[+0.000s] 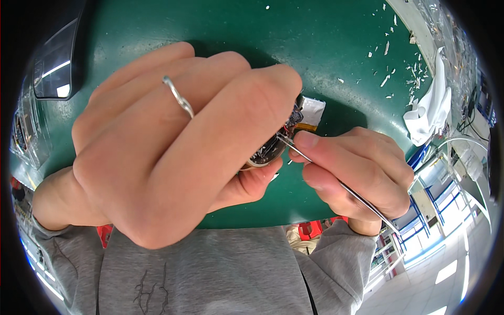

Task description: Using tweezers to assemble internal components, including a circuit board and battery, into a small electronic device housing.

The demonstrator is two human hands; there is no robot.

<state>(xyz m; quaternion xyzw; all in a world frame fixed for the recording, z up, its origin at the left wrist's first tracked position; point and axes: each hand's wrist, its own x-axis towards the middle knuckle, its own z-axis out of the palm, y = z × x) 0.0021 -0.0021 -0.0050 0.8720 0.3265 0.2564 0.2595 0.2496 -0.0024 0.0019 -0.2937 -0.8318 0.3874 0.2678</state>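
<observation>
left hand (173, 142): large in the foreground, back of the hand toward the camera, fingers curled and pressed side by side around a small round electronic device (268, 152), with the thumb (252, 181) under its lower edge; a thin silver ring (178, 97) sits on one finger. small round electronic device: held above the green work surface (315, 37), between the two hands, open face turned toward the right hand, dark circuit board and fine red wires showing; most of its body is hidden behind the left fingers, so its exact type cannot be told. silver foil-wrapped flat cell (311, 113): rectangular, with a yellow strip along its lower edge, just above and to the right of the device, seemingly joined to it by the wires. right hand (357, 173): lower right of centre, thumb and forefinger pinched tightly on metal tweezers (336, 181), remaining fingers folded beneath. metal tweezers: slim, silver, running diagonally from the lower right up to the tips, which touch the board at the device's edge. green work surface: scattered with small white scraps (388, 79) toward the upper right. crumpled white cloth or paper (430, 110): at the right rim of the surface. grey sleeves (210, 273): cover both forearms and the chest at the lower edge.
</observation>
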